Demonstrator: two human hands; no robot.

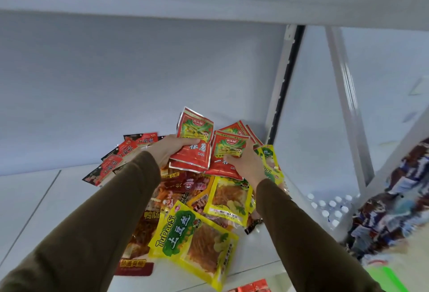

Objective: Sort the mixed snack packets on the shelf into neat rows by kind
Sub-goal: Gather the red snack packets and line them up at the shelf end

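a: biggest thing first. white shelf [41, 199], a mixed heap of snack packets on it at centre-right, no rows visible yet.

b: kinds?

a: large yellow potato-strip packets [195, 243] at the front edge of the heap, one more just behind. dark red-and-black packets [109, 166] fanned at the back left. small red-and-green packets [234, 145] at the back right, against the rear wall.

b: hands?

a: left hand [171, 150] is clenched round a stack of the red-and-green ones [193, 150], thumb across the front face, fingers behind. right hand [248, 164] has its fingers curled onto another of the same kind in the pile; looks like a pinch with the thumb at the lower left edge, but the back of the hand hides most of it.

b: handling?

a: my read: light, thin foil pouches, floppy, glossy so they'll slide on each other (a stack will fan out if held loosely). grip across the flat middle, thumb on top, not by the crimped seal. yellow ones are wider and sag, so take them by a long edge or support underneath.

b: risk?

a: front yellow packet overhangs the shelf lip; a nudge could tip it off.
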